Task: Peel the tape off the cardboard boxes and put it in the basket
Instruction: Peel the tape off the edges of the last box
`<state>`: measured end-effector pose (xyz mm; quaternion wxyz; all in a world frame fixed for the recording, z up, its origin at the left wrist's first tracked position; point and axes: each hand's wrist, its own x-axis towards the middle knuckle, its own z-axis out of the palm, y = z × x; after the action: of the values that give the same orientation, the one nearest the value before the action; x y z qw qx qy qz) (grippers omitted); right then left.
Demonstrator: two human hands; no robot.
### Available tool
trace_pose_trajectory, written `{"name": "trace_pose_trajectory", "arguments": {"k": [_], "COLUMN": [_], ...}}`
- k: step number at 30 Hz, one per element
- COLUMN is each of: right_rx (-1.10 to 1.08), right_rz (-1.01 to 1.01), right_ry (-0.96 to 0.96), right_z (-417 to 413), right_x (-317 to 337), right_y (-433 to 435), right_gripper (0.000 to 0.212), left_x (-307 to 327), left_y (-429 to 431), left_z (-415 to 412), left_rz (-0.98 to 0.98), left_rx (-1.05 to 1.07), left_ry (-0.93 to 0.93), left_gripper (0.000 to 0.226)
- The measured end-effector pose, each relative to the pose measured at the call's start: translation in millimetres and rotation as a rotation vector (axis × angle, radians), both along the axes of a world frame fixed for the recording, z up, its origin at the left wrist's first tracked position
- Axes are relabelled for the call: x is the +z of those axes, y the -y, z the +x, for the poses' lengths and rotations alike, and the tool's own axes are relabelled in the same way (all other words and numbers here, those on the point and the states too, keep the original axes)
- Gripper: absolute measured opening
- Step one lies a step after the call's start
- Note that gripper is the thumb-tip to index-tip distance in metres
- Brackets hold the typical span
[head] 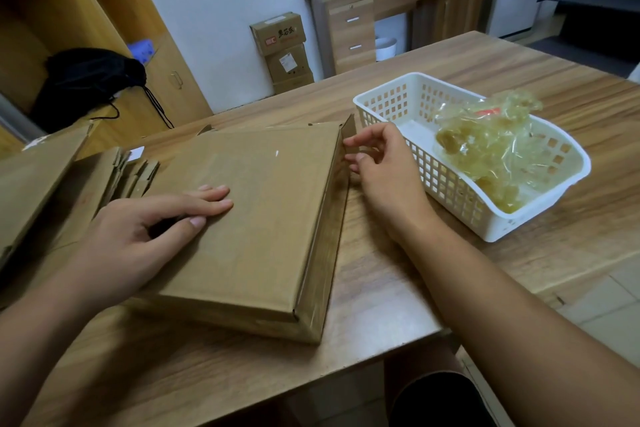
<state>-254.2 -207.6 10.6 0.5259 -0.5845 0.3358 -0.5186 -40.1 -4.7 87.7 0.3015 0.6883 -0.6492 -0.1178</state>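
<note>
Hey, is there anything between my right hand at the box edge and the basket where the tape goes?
Nothing visible. The right hand is at the right edge of the cardboard box, and only bare table lies between it and the basket. The basket is open on top, with crumpled tape already inside.

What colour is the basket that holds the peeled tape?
The basket is white plastic with square holes in its walls; the head view shows it clearly.
</note>
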Motion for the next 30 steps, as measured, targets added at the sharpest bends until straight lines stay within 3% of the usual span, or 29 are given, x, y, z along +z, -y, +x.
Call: {"name": "trace_pose_trajectory", "arguments": {"k": [11, 23, 30], "right_rx": [-0.058, -0.021, -0.041], "right_rz": [-0.110, -0.056, -0.112], "right_ry": [-0.122, -0.039, -0.047], "right_z": [-2.7, -6.4, -8.8], "right_x": [-2.6, -4.2, -3.6], "right_y": [-5.2, -21.8, -25.7], "right_gripper": [0.033, 0.036, 0.024], "left_x": [-1.8, 3.1, 2.3], "left_y": [0.2, -2.6, -2.6], "left_z": [9.0, 6.2, 0.2], "left_rz": [0.025, 0.028, 0.005], "left_rx": [-0.036, -0.019, 0.013], "left_ry": [0.015, 0.022, 0.004], "left_gripper": [0.036, 0.036, 0.034]}}
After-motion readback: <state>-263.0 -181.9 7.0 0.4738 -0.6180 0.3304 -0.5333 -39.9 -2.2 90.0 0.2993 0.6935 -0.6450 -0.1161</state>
